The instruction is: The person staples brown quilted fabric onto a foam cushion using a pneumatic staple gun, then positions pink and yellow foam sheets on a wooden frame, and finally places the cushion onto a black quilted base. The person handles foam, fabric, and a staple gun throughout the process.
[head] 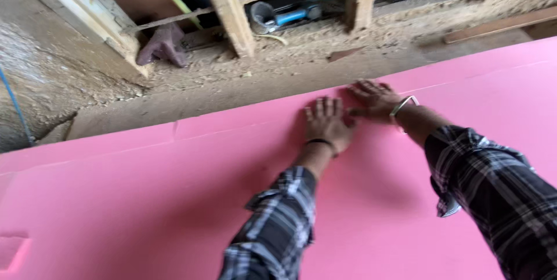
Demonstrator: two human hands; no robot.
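1. The large pink sheet (174, 199) fills the near part of the view, and its far edge runs slanting from the left up to the right, against the dusty floor (232, 91).
2. The left hand (328, 123) lies flat on the sheet just short of that far edge, palm down, fingers apart and gripping nothing.
3. The right hand (374, 99) lies just to the right of it and a little farther away, also spread flat and holding nothing; its fingertips reach the edge. The two hands are just beside each other, nearly touching.
4. To press well here, I judge that both palms should bear down evenly and stay close to the edge, so the sheet lies smooth without buckling.
5. A faint seam or crease (174, 131) shows along the edge farther left; pressure would be best spread toward it rather than held at one spot.
6. Beyond the sheet lie sawdust, a wooden frame (226, 7), a purple glove (163, 45) and a blue-handled tool (293, 14), all well apart from the hands.
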